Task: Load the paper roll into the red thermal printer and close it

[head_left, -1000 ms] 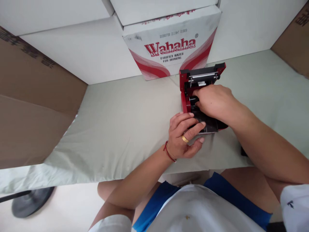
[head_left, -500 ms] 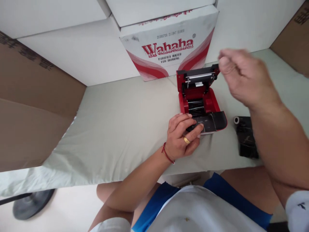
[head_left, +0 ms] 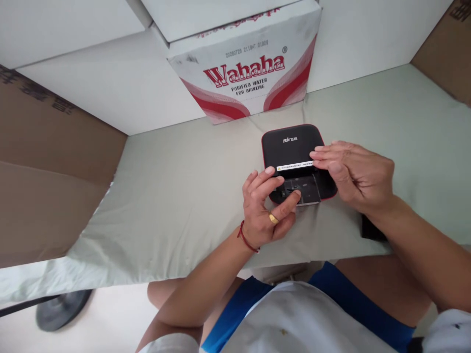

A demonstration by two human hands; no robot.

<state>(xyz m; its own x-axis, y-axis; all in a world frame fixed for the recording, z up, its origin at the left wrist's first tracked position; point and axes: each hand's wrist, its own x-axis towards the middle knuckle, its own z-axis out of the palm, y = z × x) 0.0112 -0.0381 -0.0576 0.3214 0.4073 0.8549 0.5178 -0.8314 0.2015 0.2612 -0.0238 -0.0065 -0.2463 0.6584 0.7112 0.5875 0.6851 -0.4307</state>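
A black device with a red rim [head_left: 290,147] lies on the cloth-covered table, its lid down and a white label strip across it. Dark glossy film [head_left: 307,189] shows at its front edge. My left hand [head_left: 267,206], with a gold ring, rests its spread fingertips on the device's front left corner and on the film. My right hand [head_left: 355,171] touches the lid's right side with its fingertips, the fingers extended and the thumb a little apart. Neither hand has anything enclosed in it.
A Wahaha carton [head_left: 246,78] stands behind the device, against white boxes [head_left: 103,88]. Brown cartons stand at the left [head_left: 47,171] and far right [head_left: 447,54]. A dark object [head_left: 371,229] lies partly hidden under my right forearm. The table's front edge is near my lap.
The device's lid has gone from raised to down. My right hand has come down and left from the air onto the lid. My left hand's fingers have spread slightly on the front corner.
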